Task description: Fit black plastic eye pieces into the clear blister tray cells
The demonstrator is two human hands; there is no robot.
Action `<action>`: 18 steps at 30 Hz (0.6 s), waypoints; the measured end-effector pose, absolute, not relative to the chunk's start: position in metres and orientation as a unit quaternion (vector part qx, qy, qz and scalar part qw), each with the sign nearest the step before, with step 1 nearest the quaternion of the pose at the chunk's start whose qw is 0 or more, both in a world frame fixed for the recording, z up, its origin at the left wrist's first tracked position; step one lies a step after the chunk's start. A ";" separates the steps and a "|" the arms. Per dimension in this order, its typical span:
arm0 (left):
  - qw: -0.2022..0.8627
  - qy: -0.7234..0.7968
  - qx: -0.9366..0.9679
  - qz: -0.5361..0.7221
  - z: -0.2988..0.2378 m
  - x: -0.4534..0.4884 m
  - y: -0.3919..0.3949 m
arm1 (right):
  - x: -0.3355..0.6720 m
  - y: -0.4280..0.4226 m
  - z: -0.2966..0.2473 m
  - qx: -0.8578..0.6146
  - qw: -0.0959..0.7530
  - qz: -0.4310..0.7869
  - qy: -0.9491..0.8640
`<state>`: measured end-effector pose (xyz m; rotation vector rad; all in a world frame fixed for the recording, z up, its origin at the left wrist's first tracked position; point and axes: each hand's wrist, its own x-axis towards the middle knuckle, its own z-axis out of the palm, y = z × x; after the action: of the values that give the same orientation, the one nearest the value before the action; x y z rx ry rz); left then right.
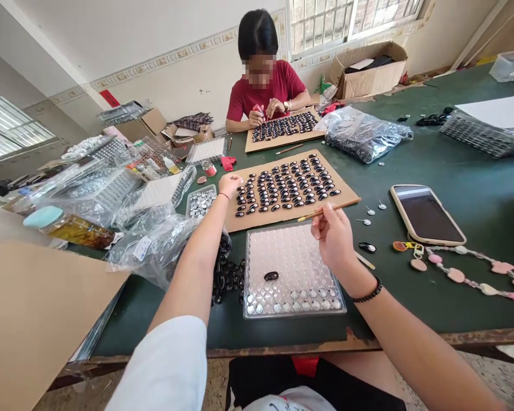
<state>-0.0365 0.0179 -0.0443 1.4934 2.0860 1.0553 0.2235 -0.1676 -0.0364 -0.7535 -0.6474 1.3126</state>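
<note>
My left hand (230,186) reaches to the left edge of a brown cardboard sheet (338,185). Its fingers are pinched beside rows of small black oval pieces (278,185) with pale spots; whatever they hold is hidden. In my right hand (334,234) is a thin wooden-handled brush (342,204), its yellowish tip pointing left, above a clear plastic tray (295,313). Round silvery discs (304,294) fill the tray's near rows, and a single black oval piece (271,275) lies on its pinkish surface.
Loose black pieces (228,274) lie left of the tray, near a box of silvery discs (201,202). Plastic bags (154,245) and a jar (75,225) stand left. A phone (426,212) with a beaded strap lies right. Opposite, a co-worker (265,85) handles another filled sheet (282,132).
</note>
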 end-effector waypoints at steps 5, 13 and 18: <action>0.146 0.777 0.518 0.328 -0.059 -0.042 0.040 | 0.221 -0.165 -0.041 -0.322 0.674 0.605 -0.275; 0.085 0.767 0.538 0.339 -0.047 -0.041 0.022 | 0.219 -0.168 -0.041 -0.338 0.665 0.606 -0.276; 0.069 0.682 0.638 0.350 -0.026 -0.026 -0.067 | 0.230 -0.161 -0.043 -0.323 0.696 0.576 -0.282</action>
<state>-0.0259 -0.0666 -0.0262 1.9223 2.0539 1.0539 0.2299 -0.1610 -0.0427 -0.7206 -0.6293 1.2855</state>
